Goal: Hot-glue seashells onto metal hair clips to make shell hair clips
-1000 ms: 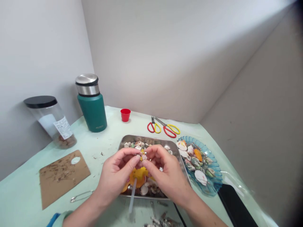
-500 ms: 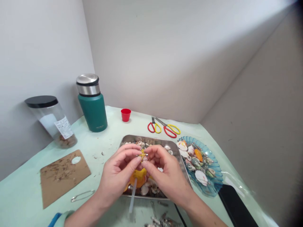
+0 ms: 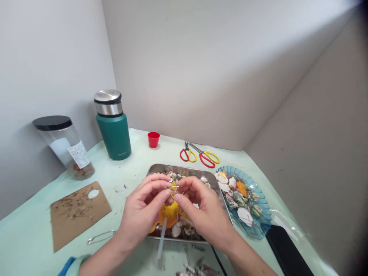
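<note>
Above a metal tray (image 3: 159, 167) of seashells, my left hand (image 3: 148, 209) and my right hand (image 3: 199, 207) meet, fingertips pinched together. Between them is a small safety pin (image 3: 172, 187), lying crosswise against a little yellow piece that the fingers partly cover. Both hands are closed on this small work. Just below them, a yellow-orange glue gun (image 3: 170, 214) rests over the tray, its translucent glue stick (image 3: 161, 239) pointing toward me. Fingers hide part of it. Loose shells (image 3: 176, 230) surround it in the tray.
Right of the tray stands a blue plate (image 3: 263, 218) of shells, beside a black phone-like slab (image 3: 287, 251). Scissors (image 3: 207, 159), a red cup (image 3: 153, 140), a green flask (image 3: 115, 134) and a jar (image 3: 71, 153) stand behind. Cardboard (image 3: 61, 234) and a large pin (image 3: 100, 237) lie left; small metal pieces (image 3: 198, 270) lie in front.
The view has shifted very slightly. My right thumb has moved a little, while both hands keep their pinch on the safety pin.
</note>
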